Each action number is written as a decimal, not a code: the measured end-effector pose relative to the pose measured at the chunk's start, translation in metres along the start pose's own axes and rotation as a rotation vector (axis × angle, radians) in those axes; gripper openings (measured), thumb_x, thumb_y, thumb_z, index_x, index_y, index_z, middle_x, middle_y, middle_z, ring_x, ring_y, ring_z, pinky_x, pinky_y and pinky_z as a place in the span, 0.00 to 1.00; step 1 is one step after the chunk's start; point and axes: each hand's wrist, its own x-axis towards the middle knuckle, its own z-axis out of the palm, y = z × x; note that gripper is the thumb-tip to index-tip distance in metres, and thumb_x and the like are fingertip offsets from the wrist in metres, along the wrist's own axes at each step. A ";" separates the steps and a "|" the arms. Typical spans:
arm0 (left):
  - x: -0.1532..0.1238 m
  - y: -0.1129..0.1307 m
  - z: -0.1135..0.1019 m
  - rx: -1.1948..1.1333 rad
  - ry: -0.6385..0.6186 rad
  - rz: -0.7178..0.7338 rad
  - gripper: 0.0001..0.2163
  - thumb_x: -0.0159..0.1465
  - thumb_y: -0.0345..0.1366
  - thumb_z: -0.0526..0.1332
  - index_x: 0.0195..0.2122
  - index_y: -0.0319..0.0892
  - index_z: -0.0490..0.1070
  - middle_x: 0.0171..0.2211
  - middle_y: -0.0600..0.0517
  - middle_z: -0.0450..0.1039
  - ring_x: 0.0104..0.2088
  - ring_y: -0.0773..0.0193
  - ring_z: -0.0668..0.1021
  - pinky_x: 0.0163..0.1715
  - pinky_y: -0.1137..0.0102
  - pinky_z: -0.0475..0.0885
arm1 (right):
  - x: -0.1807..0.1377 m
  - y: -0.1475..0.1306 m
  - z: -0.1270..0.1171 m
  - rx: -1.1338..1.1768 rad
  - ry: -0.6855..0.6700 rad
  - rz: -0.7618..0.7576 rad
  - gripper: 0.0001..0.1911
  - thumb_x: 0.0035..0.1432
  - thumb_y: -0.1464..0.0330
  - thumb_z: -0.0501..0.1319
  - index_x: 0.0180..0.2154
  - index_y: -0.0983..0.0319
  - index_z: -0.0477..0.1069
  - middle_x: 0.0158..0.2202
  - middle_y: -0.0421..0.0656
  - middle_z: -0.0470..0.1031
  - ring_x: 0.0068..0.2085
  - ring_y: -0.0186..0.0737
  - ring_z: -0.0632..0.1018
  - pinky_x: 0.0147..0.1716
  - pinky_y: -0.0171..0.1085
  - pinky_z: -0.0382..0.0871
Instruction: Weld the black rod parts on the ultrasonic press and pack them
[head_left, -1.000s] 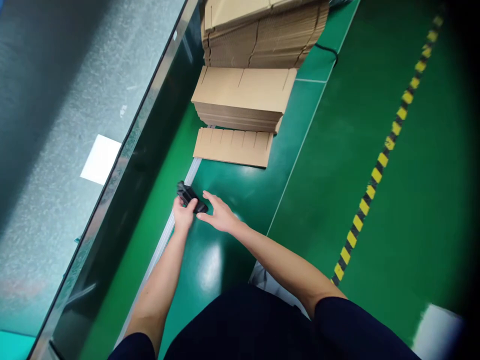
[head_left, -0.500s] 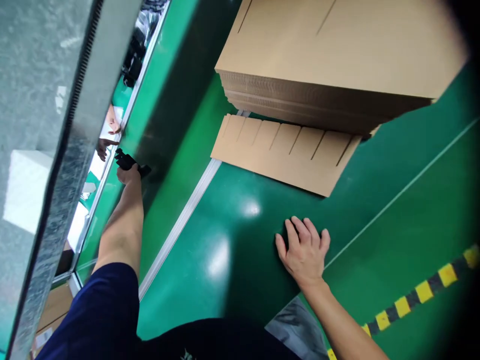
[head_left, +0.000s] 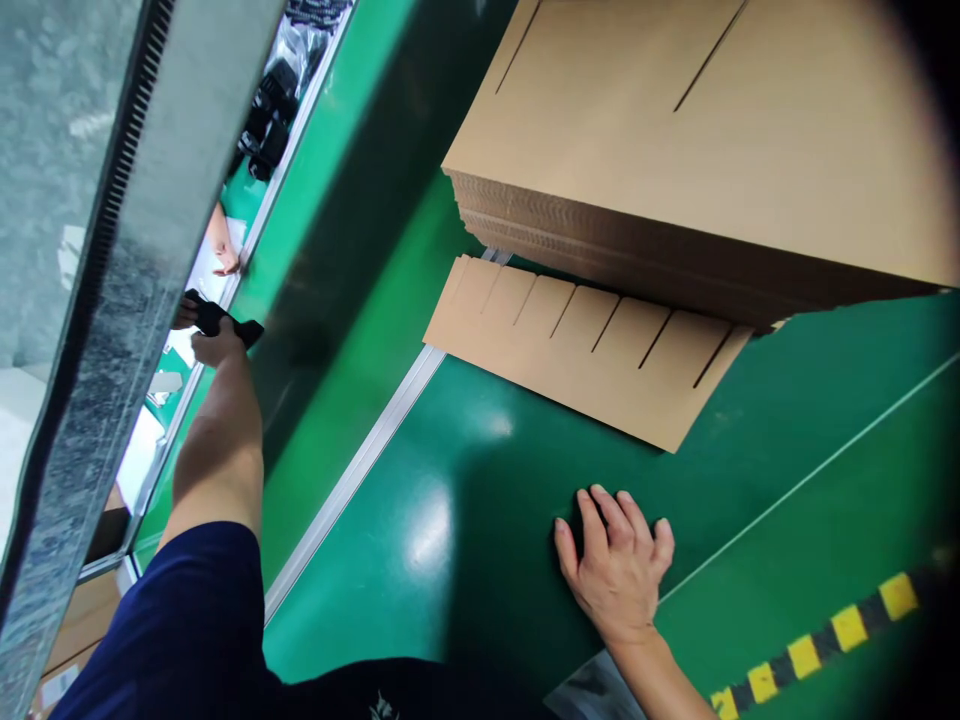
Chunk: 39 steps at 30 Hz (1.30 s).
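My left hand (head_left: 216, 345) is stretched out to the far left edge of the green table. It is closed on a dark black part (head_left: 247, 330), whose exact kind I cannot make out. At the part's far end is another person's hand (head_left: 184, 313), close to or touching it; its fingers are partly hidden. My right hand (head_left: 619, 575) lies on the green tabletop with its fingers spread and nothing held. Beyond it rests a slotted cardboard divider strip (head_left: 577, 350), beside a thick stack of slotted cardboard sheets (head_left: 645, 170).
A metal beam (head_left: 142, 200) slants across the left side. Behind it are another hand of a person (head_left: 223, 250) on white paper and several black parts (head_left: 266, 140). A metal strip (head_left: 352, 470) crosses the table, and yellow-black tape (head_left: 804, 655) marks the lower right.
My left hand has moved left with the black part, which has reached the other person's hand. My right hand stays flat on the table. The view has shifted somewhat, so the cardboard appears lower.
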 end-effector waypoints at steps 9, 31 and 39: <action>-0.086 -0.016 0.020 0.065 -0.089 -0.061 0.30 0.70 0.32 0.53 0.68 0.22 0.44 0.67 0.30 0.54 0.68 0.49 0.58 0.67 0.54 0.47 | -0.005 0.003 0.003 0.027 -0.018 -0.003 0.27 0.63 0.63 0.61 0.61 0.63 0.63 0.56 0.54 0.72 0.60 0.59 0.69 0.62 0.62 0.51; -0.525 -0.059 -0.118 0.108 -0.848 0.298 0.30 0.67 0.39 0.48 0.71 0.46 0.49 0.72 0.46 0.37 0.71 0.51 0.40 0.70 0.47 0.41 | -0.007 0.002 0.013 0.062 0.064 -0.089 0.22 0.65 0.64 0.54 0.57 0.66 0.69 0.58 0.58 0.70 0.61 0.62 0.66 0.59 0.66 0.52; -0.516 -0.070 -0.124 0.039 -0.869 0.378 0.30 0.66 0.40 0.52 0.70 0.42 0.53 0.72 0.44 0.38 0.71 0.51 0.42 0.69 0.49 0.41 | -0.011 0.011 0.002 0.051 -0.133 -0.143 0.26 0.67 0.62 0.48 0.60 0.68 0.67 0.63 0.58 0.65 0.66 0.61 0.59 0.62 0.66 0.48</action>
